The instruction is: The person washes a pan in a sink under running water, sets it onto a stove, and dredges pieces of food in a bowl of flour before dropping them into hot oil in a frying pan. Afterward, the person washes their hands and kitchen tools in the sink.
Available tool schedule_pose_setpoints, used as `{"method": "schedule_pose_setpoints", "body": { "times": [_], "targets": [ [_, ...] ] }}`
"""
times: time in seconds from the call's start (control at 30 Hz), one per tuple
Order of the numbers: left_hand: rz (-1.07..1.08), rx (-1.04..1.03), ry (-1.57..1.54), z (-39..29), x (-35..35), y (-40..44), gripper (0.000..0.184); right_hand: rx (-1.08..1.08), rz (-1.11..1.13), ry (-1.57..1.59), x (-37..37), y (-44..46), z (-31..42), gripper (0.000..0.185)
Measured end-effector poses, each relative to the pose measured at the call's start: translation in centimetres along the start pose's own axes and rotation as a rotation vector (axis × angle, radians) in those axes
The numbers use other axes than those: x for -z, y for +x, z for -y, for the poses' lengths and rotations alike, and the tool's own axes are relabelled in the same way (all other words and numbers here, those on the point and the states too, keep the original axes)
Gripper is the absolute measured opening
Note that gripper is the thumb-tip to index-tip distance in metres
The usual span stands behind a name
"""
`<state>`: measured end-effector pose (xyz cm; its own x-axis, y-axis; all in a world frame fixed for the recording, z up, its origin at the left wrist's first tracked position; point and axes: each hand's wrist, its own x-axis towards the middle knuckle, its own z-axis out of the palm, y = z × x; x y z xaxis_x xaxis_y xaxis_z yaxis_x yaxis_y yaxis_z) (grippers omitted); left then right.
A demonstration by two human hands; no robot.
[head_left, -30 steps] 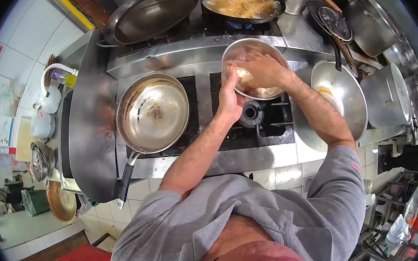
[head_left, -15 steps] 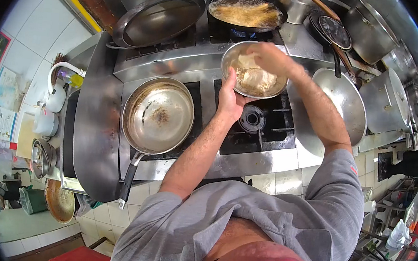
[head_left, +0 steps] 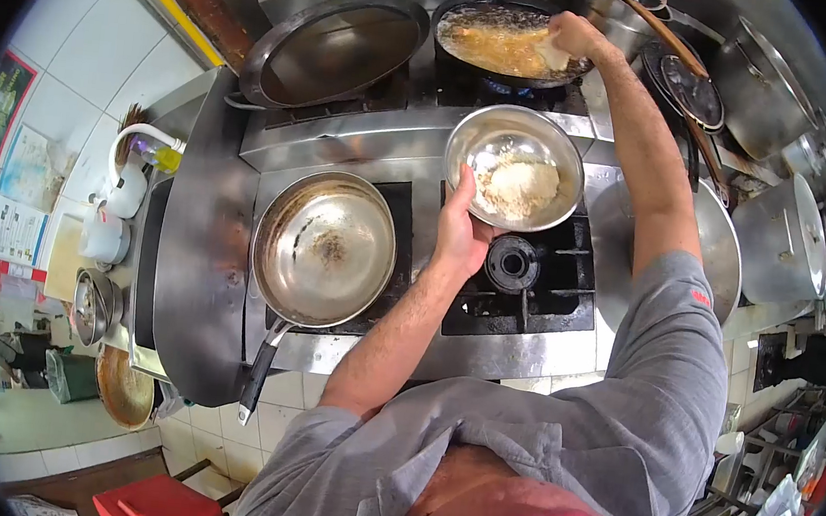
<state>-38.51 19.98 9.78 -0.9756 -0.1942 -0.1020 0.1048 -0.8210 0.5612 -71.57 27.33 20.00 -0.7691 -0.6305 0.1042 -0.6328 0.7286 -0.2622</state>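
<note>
My left hand grips the near left rim of a steel bowl, its thumb over the edge. Pale flour-like powder and a floury lump lie inside the bowl, which is held above the front burner. At the back, my right hand is over the right side of a dark pan of bubbling oil. Its fingers are closed on a pale coated piece hanging at the oil. Golden food fries in the pan.
A steel frying pan sits left of the bowl, handle toward me. Behind it stands a large wok. To the right are another wok, a lidded pot, a tall pot and wooden-handled utensils. Blue flame shows under the oil pan.
My right hand has left the bowl and moved up and back to the oil pan, carrying a pale piece. My left hand still holds the bowl. The view has shifted slightly.
</note>
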Motion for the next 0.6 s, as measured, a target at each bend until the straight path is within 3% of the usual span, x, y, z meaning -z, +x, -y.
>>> {"method": "schedule_pose_setpoints", "body": {
  "times": [0.03, 0.13, 0.17, 0.27, 0.33, 0.37, 0.4, 0.47, 0.57, 0.6],
  "targets": [
    [-0.007, 0.028, 0.001, 0.0, 0.0, -0.3, 0.053, -0.076, 0.094, -0.106, -0.7, 0.6, -0.4, 0.028],
    [-0.031, 0.033, 0.018, 0.3, 0.4, -0.7, 0.053, -0.111, 0.079, -0.159, -5.3, 4.6, -6.1, 0.031],
    [-0.028, 0.041, 0.03, 0.3, 0.6, -0.6, 0.053, -0.195, 0.009, -0.171, -5.3, 3.6, -5.6, 0.031],
    [-0.045, 0.039, 0.01, 0.7, 1.0, -0.3, 0.053, -0.172, -0.118, -0.155, -4.2, 2.3, -4.7, 0.032],
    [-0.019, 0.036, -0.013, 0.9, 1.2, 0.1, 0.053, -0.034, -0.239, -0.032, -3.0, 0.0, -2.6, 0.029],
    [-0.013, 0.016, -0.009, 1.0, 1.2, 0.2, 0.053, 0.052, -0.156, 0.168, -2.3, -1.6, -0.9, 0.027],
    [-0.004, -0.007, -0.006, 1.1, 1.2, 0.3, 0.052, 0.289, -0.109, 0.214, -1.6, -3.5, 0.7, 0.025],
    [-0.001, 0.003, -0.007, 1.3, 1.5, 0.6, 0.052, 0.455, 0.129, 0.377, -1.1, -9.1, 5.3, 0.022],
    [0.055, 0.01, -0.043, 1.7, 1.6, 0.6, 0.049, 0.562, 0.422, 0.068, -1.6, -15.6, 9.5, 0.047],
    [0.056, 0.014, -0.045, 1.8, 1.7, 0.4, 0.049, 0.609, 0.333, -0.07, -3.6, -17.0, 9.1, 0.053]
  ]
}}
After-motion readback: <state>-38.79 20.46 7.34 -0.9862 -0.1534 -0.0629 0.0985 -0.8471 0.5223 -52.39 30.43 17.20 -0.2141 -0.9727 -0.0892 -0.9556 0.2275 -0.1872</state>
